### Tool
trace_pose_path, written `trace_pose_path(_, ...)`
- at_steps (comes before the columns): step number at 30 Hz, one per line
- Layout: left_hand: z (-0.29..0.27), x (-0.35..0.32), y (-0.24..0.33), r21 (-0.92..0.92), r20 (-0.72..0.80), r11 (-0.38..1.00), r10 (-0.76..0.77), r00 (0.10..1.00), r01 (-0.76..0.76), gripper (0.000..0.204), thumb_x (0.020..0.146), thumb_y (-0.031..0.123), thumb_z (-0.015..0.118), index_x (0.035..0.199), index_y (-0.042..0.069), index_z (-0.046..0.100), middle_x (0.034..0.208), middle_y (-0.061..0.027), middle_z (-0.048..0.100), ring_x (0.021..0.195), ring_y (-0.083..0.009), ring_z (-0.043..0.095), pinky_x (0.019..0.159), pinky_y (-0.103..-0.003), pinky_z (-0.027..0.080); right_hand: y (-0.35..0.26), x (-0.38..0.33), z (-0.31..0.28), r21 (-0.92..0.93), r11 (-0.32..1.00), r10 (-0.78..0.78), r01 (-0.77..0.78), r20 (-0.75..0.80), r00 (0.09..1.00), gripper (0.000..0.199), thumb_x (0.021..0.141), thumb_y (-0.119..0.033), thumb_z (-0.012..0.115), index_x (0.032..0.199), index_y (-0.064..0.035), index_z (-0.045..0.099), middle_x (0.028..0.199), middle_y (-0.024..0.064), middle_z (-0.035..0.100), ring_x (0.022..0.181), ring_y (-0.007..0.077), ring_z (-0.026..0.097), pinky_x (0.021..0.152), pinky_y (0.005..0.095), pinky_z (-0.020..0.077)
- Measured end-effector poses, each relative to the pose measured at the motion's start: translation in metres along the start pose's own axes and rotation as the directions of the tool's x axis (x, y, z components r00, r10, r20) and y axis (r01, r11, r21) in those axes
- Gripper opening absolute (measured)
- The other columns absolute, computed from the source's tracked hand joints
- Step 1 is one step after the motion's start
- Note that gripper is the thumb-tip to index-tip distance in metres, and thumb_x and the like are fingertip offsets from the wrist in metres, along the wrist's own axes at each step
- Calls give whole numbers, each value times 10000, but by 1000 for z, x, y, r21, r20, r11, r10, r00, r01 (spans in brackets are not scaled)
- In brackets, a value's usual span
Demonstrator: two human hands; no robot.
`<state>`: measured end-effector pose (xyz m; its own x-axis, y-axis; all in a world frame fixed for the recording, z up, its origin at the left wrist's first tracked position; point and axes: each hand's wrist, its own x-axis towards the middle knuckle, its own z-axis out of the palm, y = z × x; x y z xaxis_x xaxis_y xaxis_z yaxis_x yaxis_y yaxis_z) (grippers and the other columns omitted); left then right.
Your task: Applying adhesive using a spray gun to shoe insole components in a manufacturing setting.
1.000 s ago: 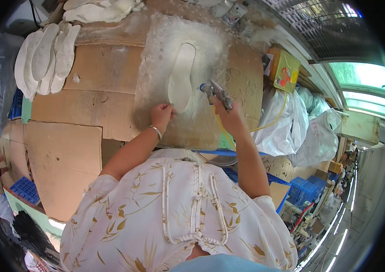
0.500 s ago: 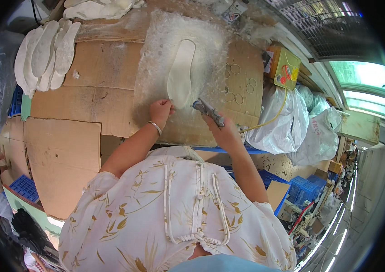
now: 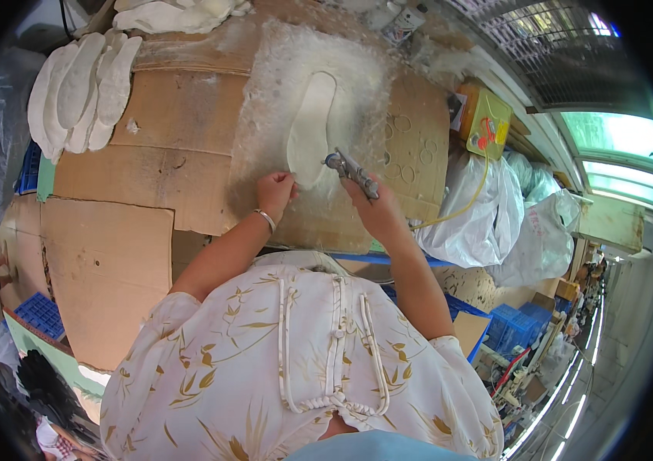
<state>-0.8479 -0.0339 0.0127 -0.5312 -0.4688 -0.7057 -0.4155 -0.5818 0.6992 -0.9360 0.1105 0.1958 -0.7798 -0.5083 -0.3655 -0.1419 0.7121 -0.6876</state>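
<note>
- Nearest of all, a white leaf-printed blouse [image 3: 326, 346] fills the near side, right up to the surface's near edge
- And here's the left hand [image 3: 275, 194], in over that near edge, a silver bangle [image 3: 266, 220] at its wrist: fingers bunched together, tips at the near end of the pale insole, though whether they pinch it or merely press, I cannot tell
- Over to the right hand [image 3: 376, 207], nearer the surface's near right corner: fingers wrapped closed round a metal spray gun [image 3: 355, 175], its head up by the insole's right side (touching or just above, I can't say)
- There lies the insole [image 3: 312, 123], flat, lengthwise from near to far, right of the middle of the cardboard-covered surface [image 3: 165, 161], on a patch dusted whitish [image 3: 269, 100]
- Right of it, faint ring marks [image 3: 399, 165] toward the surface's right edge
- Past that edge, white plastic bags [image 3: 468, 211], a yellow hose [image 3: 471, 198] running across them between the right wrist and a yellow can [image 3: 488, 115] with red fittings
- Out by the left edge, overlapping insoles [image 3: 80, 88] in a fan
- Farthest off, another insole pile [image 3: 180, 14] at the far left corner, and a bottle [image 3: 405, 24] by the far right corner
</note>
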Motion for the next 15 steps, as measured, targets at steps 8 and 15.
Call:
trace_pose_path(8, -1, -4, 5, 6, 1, 1000, -8, 1000, 8, 132, 835, 142, 608, 824, 17, 648, 657, -31, 628, 523, -94, 585, 452, -218, 430, -13, 44, -10, 81, 993, -74, 83, -104, 992, 364, 864, -363, 615, 876, -1, 584, 636, 116, 534, 590, 227, 469, 589, 353, 413)
trace_pose_path(15, -1, 3, 0, 33, 58, 999, -13, 998, 11, 146, 854, 177, 612, 865, 34, 640, 717, -23, 639, 558, -87, 597, 460, -204, 435, -23, 83, -26, 162, 985, -35, 66, -190, 981, 320, 867, -332, 606, 822, -16, 592, 632, 35, 527, 606, 127, 472, 564, 295, 399)
